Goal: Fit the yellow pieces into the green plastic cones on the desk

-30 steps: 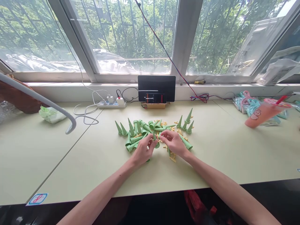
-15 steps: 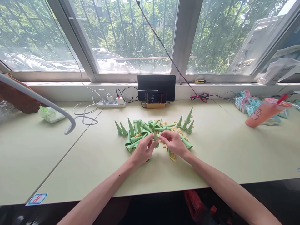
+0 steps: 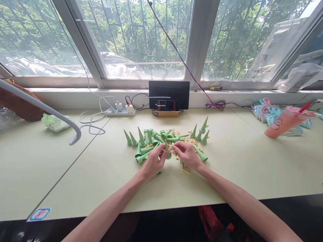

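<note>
My left hand (image 3: 155,159) pinches a green plastic cone (image 3: 166,146) that points upward, its flared base just below the fingers. Close against it, my right hand (image 3: 187,153) has thumb and forefinger pressed together at the cone's right side; what lies between those fingertips is too small to make out. Loose green cones (image 3: 147,150) are heaped behind and left of my hands, some lying, some upright. Small yellow plastic pieces (image 3: 186,170) are scattered around my right hand. Several upright cones (image 3: 203,126) stand at the right, with yellow pieces sticking out of them.
A tablet (image 3: 169,92) with a phone (image 3: 167,105) before it leans at the back on a small cardboard box. A power strip (image 3: 120,112) with cables lies left of it. At right stands an orange drink cup (image 3: 280,125); a grey curved bar (image 3: 58,116) reaches in from the left.
Both hands stay almost in the same place. The cone in my left hand shifts only very slightly between the frames; the pile around it has not moved.
</note>
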A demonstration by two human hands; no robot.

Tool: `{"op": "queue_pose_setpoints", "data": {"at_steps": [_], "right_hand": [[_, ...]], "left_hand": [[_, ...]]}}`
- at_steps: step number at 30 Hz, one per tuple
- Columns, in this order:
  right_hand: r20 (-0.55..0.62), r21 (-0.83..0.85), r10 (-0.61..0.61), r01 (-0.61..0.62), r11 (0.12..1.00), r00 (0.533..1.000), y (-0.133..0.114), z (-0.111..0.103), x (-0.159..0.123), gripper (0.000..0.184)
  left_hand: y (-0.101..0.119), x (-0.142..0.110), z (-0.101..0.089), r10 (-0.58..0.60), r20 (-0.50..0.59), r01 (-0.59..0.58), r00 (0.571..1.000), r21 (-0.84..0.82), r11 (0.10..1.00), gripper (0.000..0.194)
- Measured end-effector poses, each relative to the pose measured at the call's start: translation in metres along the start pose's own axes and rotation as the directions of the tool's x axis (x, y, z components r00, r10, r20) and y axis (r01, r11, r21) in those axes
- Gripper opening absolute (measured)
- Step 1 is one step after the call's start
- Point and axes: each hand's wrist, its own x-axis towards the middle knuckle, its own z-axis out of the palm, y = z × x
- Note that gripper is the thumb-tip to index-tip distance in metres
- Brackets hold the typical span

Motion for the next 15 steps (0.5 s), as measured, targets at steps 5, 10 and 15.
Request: {"op": "queue_pose_setpoints", "data": {"at_steps": [5,10,15], "right_hand": [[0.002,-0.011,-0.032,0.032,0.999,0.999,-0.0034,0.0,-0.0008,0.028],[0.004,-0.05,-0.038,0.038,0.998,0.999,-0.0051,0.0008,-0.0006,0.026],[0.022,-0.055,-0.017,0.018,0.998,1.0,-0.0029,0.0002,-0.0001,0.027]], "left_hand": [[0.0002,0.0013,-0.0002,-0.05,-0.022,0.048,0.999,-0.074,0.996,0.018],[-0.0012,0.0004,-0.0012,-0.038,-0.007,0.038,0.999,-0.045,0.998,0.016],[-0.0016,-0.0001,-0.0017,0.024,-0.012,-0.023,1.0,0.014,1.0,0.015]]}}
